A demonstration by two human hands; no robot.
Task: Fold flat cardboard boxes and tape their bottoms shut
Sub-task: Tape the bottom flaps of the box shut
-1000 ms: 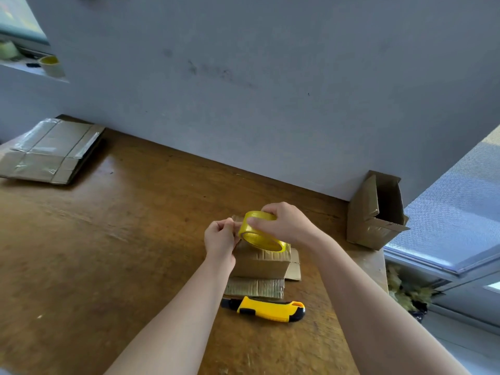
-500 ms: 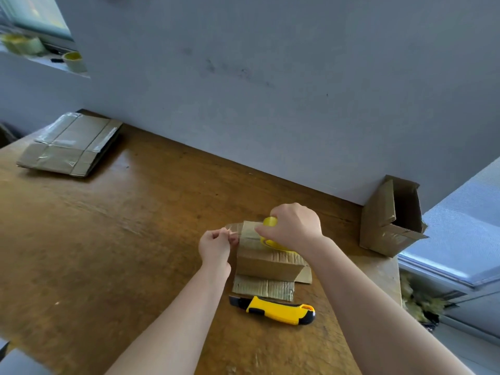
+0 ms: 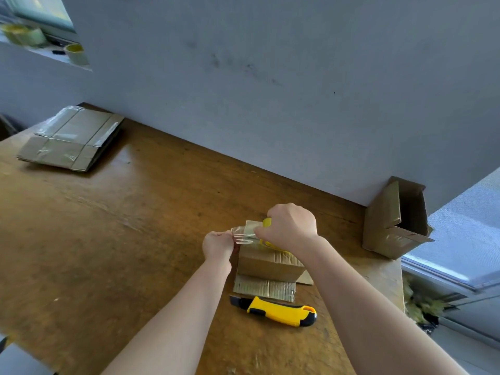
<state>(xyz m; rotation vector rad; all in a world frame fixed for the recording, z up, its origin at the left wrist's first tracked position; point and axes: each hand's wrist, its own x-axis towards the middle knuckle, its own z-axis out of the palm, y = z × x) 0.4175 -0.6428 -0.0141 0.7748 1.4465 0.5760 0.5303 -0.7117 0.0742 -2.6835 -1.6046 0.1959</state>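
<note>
A small folded cardboard box (image 3: 270, 265) stands on the wooden table (image 3: 121, 239), its lower flaps splayed toward me. My right hand (image 3: 290, 226) grips a yellow tape roll (image 3: 267, 222) pressed on top of the box; the hand hides most of the roll. My left hand (image 3: 218, 243) pinches the free end of a clear tape strip (image 3: 243, 235) stretched leftward from the roll, just past the box's left edge.
A yellow and black utility knife (image 3: 278, 311) lies in front of the box. A stack of flat taped cartons (image 3: 70, 139) sits at the far left. An assembled open box (image 3: 393, 220) stands at the right by the wall. Tape rolls (image 3: 77, 54) rest on a ledge.
The roll came down from above the box onto its top. My left hand has pulled a short length of clear tape out to the left.
</note>
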